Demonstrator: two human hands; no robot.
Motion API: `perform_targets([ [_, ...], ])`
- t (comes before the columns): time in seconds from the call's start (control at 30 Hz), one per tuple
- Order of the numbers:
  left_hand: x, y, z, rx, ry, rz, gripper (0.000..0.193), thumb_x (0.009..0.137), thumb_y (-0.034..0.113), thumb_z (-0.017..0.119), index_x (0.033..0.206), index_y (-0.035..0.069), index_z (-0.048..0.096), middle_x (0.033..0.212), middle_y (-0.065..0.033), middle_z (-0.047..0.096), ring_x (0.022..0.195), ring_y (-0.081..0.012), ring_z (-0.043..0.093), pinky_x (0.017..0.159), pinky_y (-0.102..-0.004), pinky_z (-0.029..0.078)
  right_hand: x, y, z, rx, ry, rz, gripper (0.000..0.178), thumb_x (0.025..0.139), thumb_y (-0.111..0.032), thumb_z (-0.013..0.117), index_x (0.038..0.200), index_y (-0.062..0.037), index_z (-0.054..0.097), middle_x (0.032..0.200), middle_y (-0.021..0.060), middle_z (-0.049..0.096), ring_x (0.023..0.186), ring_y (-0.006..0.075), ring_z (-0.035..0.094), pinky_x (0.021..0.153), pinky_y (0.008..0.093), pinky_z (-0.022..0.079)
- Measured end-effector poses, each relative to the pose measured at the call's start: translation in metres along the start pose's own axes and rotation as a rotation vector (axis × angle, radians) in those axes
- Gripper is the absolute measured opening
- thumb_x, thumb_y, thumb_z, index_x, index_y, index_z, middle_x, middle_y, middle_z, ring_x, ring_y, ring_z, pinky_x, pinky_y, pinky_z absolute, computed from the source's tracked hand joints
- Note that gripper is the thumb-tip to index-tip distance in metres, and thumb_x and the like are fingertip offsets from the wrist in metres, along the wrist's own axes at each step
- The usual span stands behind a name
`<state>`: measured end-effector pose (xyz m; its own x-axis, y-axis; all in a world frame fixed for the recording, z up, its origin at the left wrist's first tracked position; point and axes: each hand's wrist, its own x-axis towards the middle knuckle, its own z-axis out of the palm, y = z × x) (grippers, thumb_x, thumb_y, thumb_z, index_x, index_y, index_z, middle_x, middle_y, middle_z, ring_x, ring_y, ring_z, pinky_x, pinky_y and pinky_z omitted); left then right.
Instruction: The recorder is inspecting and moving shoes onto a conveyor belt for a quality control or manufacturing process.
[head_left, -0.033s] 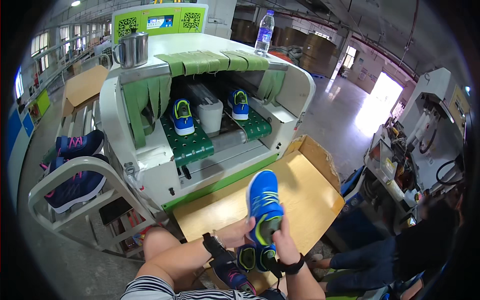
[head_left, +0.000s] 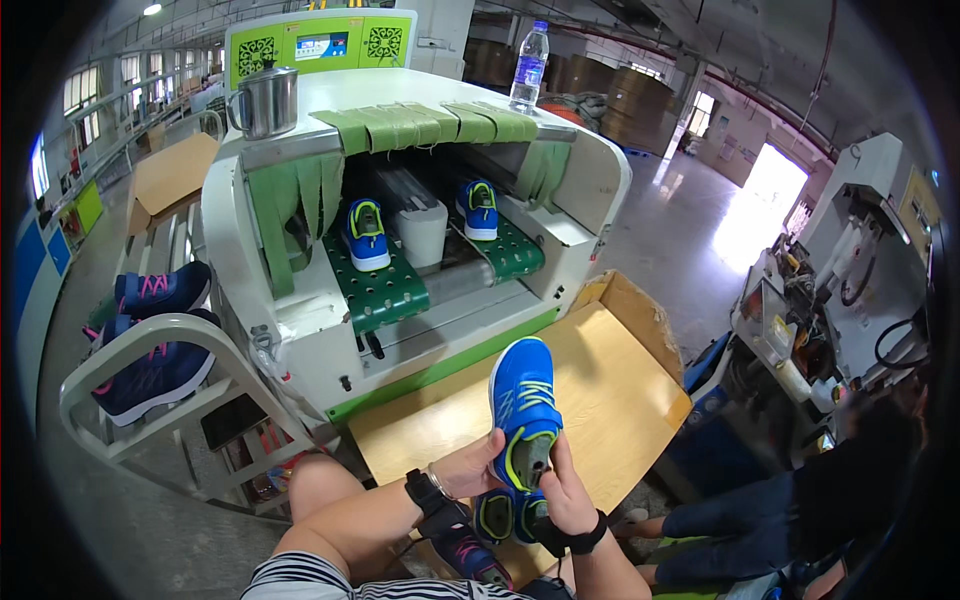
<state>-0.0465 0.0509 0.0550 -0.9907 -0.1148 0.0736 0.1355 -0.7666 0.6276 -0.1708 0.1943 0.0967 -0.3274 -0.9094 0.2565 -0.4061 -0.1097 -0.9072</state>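
Observation:
A blue sneaker (head_left: 526, 385) with lime trim and pale laces is held up over the wooden board, toe pointing away from me. A dark grey form fills its opening. My left hand (head_left: 474, 466) grips the left side near the heel. Closed at the heel end, my right hand (head_left: 569, 498) has its thumb by the grey form; some of its fingers are hidden. Just below, two more blue and lime shoes (head_left: 494, 515) and a dark navy shoe with pink laces (head_left: 465, 552) sit close to my lap, partly covered.
Ahead stands a white and green tunnel machine (head_left: 600, 180). Two blue sneakers (head_left: 369, 238) rest on its green perforated belts (head_left: 385, 298). A metal mug (head_left: 268, 103) and water bottle (head_left: 529, 68) stand on top. Navy shoes (head_left: 150, 375) lie on the left rack; a person (head_left: 750, 510) is at right.
The sneaker has tilted slightly, its toe a little further left. My right hand has shifted a bit down toward the heel, and more of the grey form shows.

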Motion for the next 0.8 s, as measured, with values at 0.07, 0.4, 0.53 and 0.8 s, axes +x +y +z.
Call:
perform_targets([
  [0.07,-0.004,0.014,-0.001,-0.047,0.010,0.024,0.089,0.083,0.071,0.046,0.150,0.016,0.027,0.148,-0.0096,0.042,0.125,-0.0247,0.052,0.099,-0.0421,0.047,-0.013,0.011,-0.007,-0.200,-0.042,-0.091,0.068,0.095,-0.027,0.052,0.150,-0.0019,0.022,0.153,0.0266,0.024,0.145,0.0391,0.017,0.118,0.0450,0.010],
  [0.4,-0.001,0.163,-0.053,-0.282,0.463,0.580,0.088,0.091,0.068,0.041,0.142,-0.003,0.033,0.144,-0.0255,0.039,0.128,-0.0404,0.045,0.101,-0.0435,0.049,-0.107,0.101,0.027,-0.021,0.238,0.458,0.060,0.095,-0.020,0.056,0.142,0.0073,0.032,0.142,0.0280,0.041,0.134,0.0377,0.039,0.111,0.0386,0.032],
  [0.53,-0.009,0.145,-0.086,-0.221,0.486,0.610,0.081,0.095,0.062,0.038,0.144,-0.003,0.032,0.144,-0.0272,0.037,0.133,-0.0426,0.040,0.111,-0.0485,0.037,-0.106,0.094,0.042,-0.123,0.200,0.408,0.073,0.090,-0.015,0.062,0.147,0.0071,0.022,0.145,0.0301,0.035,0.136,0.0399,0.036,0.112,0.0408,0.029],
  [0.8,-0.013,0.149,-0.068,-0.260,0.315,0.458,0.078,0.097,0.059,0.038,0.143,-0.004,0.032,0.151,-0.0277,0.029,0.139,-0.0393,0.032,0.113,-0.0499,0.032,-0.092,0.089,0.039,0.038,0.251,0.501,0.089,0.085,-0.001,0.065,0.152,-0.0021,0.007,0.148,0.0238,0.028,0.136,0.0292,0.034,0.112,0.0374,0.029],
])
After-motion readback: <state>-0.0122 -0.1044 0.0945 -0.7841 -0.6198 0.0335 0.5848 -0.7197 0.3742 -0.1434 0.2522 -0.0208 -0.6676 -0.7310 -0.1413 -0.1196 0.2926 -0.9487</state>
